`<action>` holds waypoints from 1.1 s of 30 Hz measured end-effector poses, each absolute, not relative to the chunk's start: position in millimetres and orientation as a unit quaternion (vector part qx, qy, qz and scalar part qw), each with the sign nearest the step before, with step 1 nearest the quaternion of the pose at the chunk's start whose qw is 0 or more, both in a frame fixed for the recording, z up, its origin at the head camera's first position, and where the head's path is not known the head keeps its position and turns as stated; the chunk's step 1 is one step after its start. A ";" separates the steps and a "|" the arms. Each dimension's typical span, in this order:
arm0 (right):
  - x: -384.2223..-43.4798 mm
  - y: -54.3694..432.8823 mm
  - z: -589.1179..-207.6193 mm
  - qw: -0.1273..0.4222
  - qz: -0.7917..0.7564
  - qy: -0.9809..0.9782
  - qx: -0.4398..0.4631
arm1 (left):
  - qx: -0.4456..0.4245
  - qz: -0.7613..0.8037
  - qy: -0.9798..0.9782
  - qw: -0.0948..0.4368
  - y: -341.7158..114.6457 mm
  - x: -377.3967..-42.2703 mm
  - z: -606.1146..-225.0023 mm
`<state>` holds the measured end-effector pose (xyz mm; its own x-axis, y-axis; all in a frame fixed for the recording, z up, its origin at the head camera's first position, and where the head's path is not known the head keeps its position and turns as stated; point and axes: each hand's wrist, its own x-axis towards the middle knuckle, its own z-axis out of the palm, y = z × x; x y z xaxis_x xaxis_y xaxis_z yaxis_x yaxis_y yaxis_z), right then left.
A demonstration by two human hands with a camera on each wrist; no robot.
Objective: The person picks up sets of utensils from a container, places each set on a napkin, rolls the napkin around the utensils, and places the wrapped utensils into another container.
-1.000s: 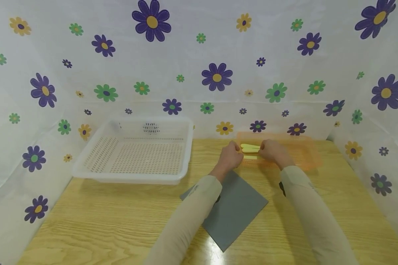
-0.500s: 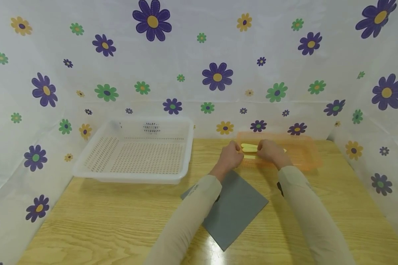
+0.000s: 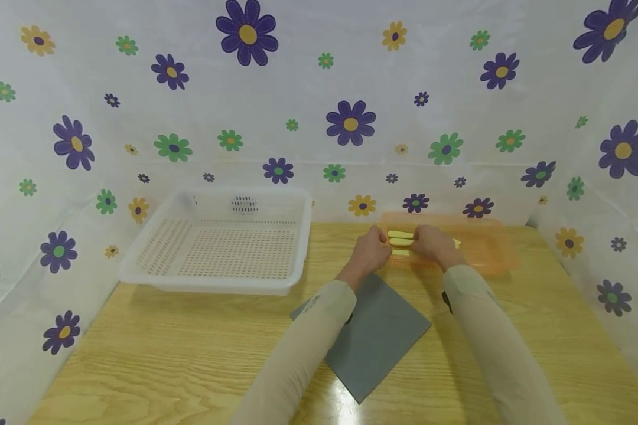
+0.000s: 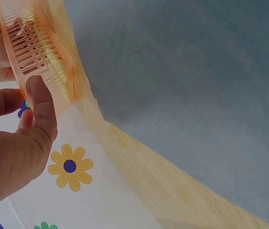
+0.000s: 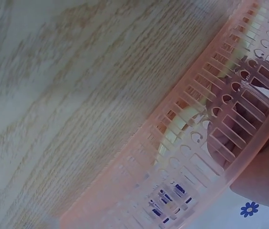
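Observation:
A translucent orange slotted basket (image 3: 494, 245) stands at the back right of the table. My left hand (image 3: 370, 249) pinches its left end, with the thumb (image 4: 41, 98) against the slotted wall in the left wrist view. Several slim yellow pieces with rounded ends, like utensil handles (image 3: 400, 242), lie lengthwise in the basket. My right hand (image 3: 436, 243) reaches in over them, fingers curled on one yellow piece whose far end shows past the hand. Through the slots in the right wrist view, fingers appear beside a curved yellow piece (image 5: 172, 136); the grip itself is partly hidden.
A large white perforated basket (image 3: 234, 254) stands at the back left. Below my left forearm a dark grey square sheet (image 3: 377, 336) lies turned on the wooden table (image 3: 181, 360). A flowered white curtain (image 3: 298, 88) surrounds the back and sides.
My right hand has shifted slightly inside the basket, and the far end of a yellow piece now shows to its right. The left hand stays on the basket's end.

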<state>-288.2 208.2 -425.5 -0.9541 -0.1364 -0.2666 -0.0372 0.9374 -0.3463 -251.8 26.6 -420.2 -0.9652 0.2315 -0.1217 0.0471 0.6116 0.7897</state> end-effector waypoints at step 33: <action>-295.5 203.2 -426.5 0.156 -0.172 0.971 -0.057 | 0.102 0.383 0.914 0.086 26.9 -254.6 -422.3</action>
<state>-295.5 203.2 -426.5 -0.9446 -0.1645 -0.2839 -0.0572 0.9345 -0.3512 -254.6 26.9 -422.3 -0.9645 0.2518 -0.0797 0.1197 0.6858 0.7179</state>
